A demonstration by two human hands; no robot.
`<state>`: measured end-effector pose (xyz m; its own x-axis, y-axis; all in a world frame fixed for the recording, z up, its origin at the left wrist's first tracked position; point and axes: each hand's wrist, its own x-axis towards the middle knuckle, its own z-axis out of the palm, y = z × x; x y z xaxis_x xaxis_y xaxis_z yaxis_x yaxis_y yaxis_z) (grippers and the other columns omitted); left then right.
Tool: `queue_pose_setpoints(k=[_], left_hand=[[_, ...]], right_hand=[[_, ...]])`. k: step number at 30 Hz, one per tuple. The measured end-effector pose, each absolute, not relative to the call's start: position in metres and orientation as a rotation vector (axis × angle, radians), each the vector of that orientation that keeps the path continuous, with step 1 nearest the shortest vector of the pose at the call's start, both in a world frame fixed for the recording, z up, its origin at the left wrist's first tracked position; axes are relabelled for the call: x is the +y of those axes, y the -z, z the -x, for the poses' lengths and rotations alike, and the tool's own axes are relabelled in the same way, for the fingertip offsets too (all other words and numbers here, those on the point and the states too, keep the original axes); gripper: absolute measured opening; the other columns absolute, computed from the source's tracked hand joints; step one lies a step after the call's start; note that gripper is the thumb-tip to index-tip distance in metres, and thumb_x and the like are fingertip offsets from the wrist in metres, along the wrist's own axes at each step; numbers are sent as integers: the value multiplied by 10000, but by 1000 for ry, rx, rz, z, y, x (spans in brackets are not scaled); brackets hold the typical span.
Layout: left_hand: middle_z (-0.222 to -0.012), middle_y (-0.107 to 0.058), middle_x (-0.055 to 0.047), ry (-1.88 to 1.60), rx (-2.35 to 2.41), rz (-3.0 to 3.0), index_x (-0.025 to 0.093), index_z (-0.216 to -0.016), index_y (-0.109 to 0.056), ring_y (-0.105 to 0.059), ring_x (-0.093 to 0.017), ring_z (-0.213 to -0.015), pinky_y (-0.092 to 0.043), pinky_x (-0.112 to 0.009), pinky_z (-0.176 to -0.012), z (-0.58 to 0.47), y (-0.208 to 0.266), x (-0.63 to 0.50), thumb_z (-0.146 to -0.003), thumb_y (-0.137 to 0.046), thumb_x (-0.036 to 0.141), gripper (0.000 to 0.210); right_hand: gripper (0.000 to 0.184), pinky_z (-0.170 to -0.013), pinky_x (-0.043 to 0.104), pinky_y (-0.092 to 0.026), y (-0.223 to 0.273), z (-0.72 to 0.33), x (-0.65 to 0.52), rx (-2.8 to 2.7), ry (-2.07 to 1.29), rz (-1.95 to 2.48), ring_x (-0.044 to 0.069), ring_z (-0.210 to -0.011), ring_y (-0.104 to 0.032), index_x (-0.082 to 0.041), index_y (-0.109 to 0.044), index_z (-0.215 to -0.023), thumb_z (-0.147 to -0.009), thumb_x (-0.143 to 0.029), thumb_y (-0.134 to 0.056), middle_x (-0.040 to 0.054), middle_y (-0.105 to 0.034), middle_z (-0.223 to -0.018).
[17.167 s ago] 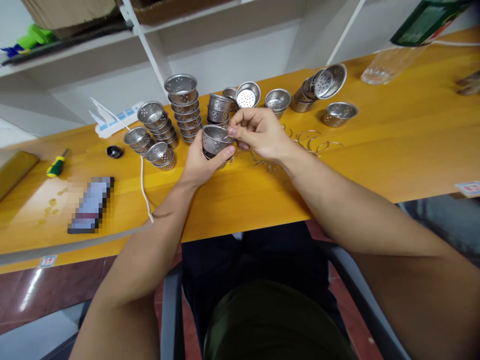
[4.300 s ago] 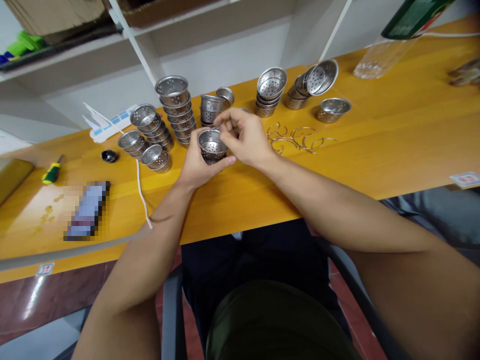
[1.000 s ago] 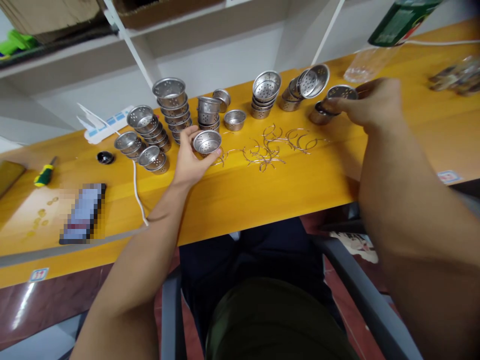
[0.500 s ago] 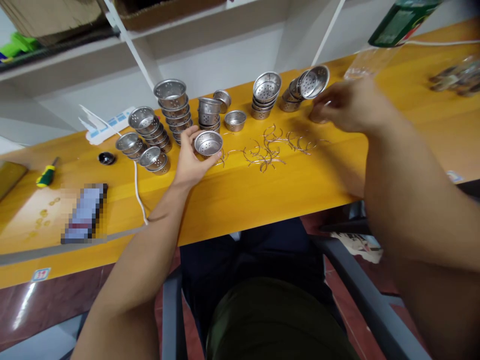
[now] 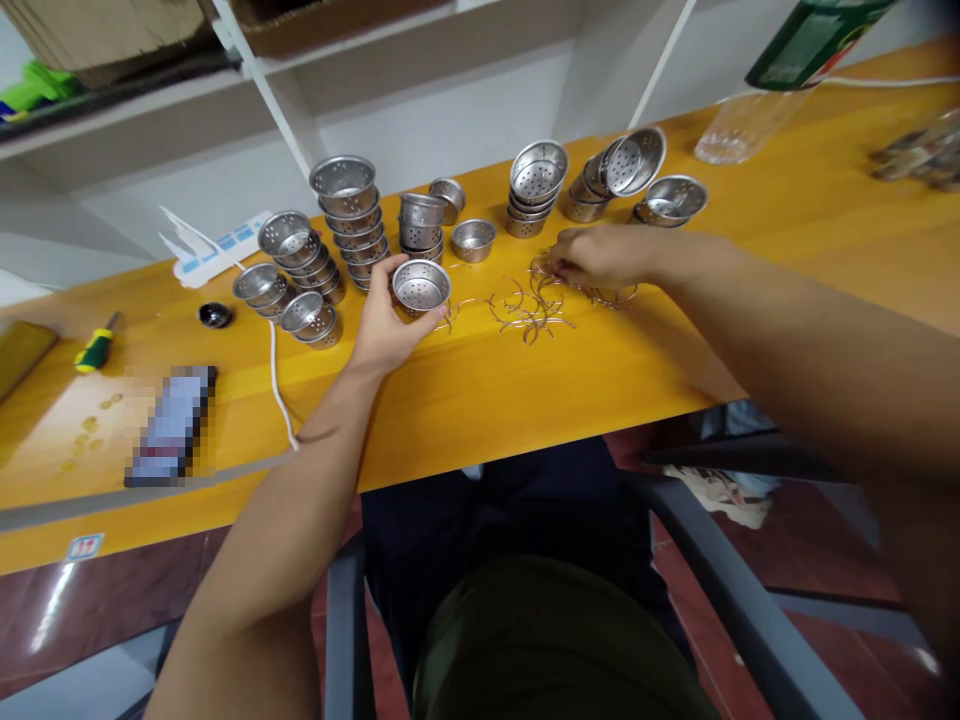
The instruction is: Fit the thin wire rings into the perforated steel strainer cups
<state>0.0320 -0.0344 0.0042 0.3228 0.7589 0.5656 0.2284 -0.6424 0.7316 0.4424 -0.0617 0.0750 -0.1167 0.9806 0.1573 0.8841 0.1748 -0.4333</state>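
My left hand is closed around a small perforated metal cup, thumb in front and fingers at its left side; the cup's open top faces up. Over the loose curved wire pieces is my right hand, its fingers bent together with the tips down among the wires. Whatever those fingertips hold is hidden. Just behind my right hand sits a shallow metal cup. A single small cup stands between the two hands.
Stacks of perforated cups line the back, including a tall stack at left and a leaning one at right. A plastic bottle stands farther right. At left lie a phone, a screwdriver and a white cable.
My right hand has moved left from beside the leaning stack to the wire pieces. A shallow cup now shows where it was. My left hand stays on its cup.
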Motion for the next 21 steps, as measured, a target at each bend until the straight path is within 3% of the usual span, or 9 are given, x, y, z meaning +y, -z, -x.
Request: queue_pose_setpoints(k=[3, 7, 9, 11, 13, 15, 18, 21], left_hand=[[-1656, -746, -163, -1320, 848, -2077, 286, -1693, -561, -833, -375, -1499, -717, -567, -1358, -31, -1, -32, -878, -1164, 689, 1091], [-1680, -745, -166, -1354, 820, -2092, 294, -1727, -542, -832, -381, -1536, -707, -546, -1370, -30, 5, -26, -863, -1167, 747, 1158], [-1664, -757, -159, -1380, 784, -2098, 295, -1713, -568, -832, -388, -1540, -700, -550, -1376, -32, 6, -25, -859, -1152, 795, 1150], [-1625, -778, -145, -1412, 742, -2097, 290, -1672, -614, -845, -381, -1506, -705, -551, -1360, -34, 5, -25, -862, -1125, 846, 1107], [-1578, -800, -131, -1442, 713, -2085, 283, -1626, -657, -861, -362, -1450, -721, -535, -1316, -37, 2, -27, -851, -1118, 874, 1078], [-1534, -818, -122, -1463, 718, -2067, 276, -1586, -689, -873, -344, -1395, -737, -516, -1266, -37, -2, -31, -820, -1140, 877, 1073], [-1451, -833, -105, -1485, 772, -2040, 269, -1513, -727, -880, -330, -1328, -748, -509, -1219, -35, -7, -36, -750, -1199, 850, 1069], [-1396, -822, -86, -1528, 809, -2038, 267, -1453, -734, -873, -318, -1286, -750, -517, -1218, -32, -8, -36, -706, -1238, 822, 1058]], right_hand=[[356, -915, 382, -457, -93, -443, -66, -2545, -311, 1855, 184, -844, -571, -214, -729, -914, -1086, 53, -893, 83, -820, -1049], [232, -891, 404, -503, -126, -439, -79, -2458, -253, 1845, 209, -862, -637, -196, -750, -1123, -1138, 24, -821, 168, -883, -1127], [229, -879, 367, -555, -139, -428, -86, -2239, -369, 1639, 176, -867, -706, -191, -796, -1178, -1159, 37, -805, 144, -909, -1124], [211, -765, 313, -564, -150, -408, -92, -2015, -516, 1326, 131, -759, -713, -206, -823, -1145, -1194, -3, -804, 72, -897, -1003], [197, -578, 292, -486, -155, -382, -93, -1843, -637, 1051, 110, -583, -631, -219, -820, -1067, -1211, -86, -835, 2, -823, -817], [159, -487, 295, -437, -152, -353, -90, -1737, -726, 908, 115, -501, -587, -219, -820, -1070, -1214, -187, -882, -18, -801, -751], [190, -483, 283, -454, -131, -317, -76, -1647, -819, 876, 115, -482, -546, -221, -802, -1122, -1228, -331, -917, -29, -778, -707], [306, -525, 269, -500, -96, -298, -61, -1581, -824, 845, 132, -566, -591, -236, -796, -1151, -1190, -479, -978, -41, -701, -686]])
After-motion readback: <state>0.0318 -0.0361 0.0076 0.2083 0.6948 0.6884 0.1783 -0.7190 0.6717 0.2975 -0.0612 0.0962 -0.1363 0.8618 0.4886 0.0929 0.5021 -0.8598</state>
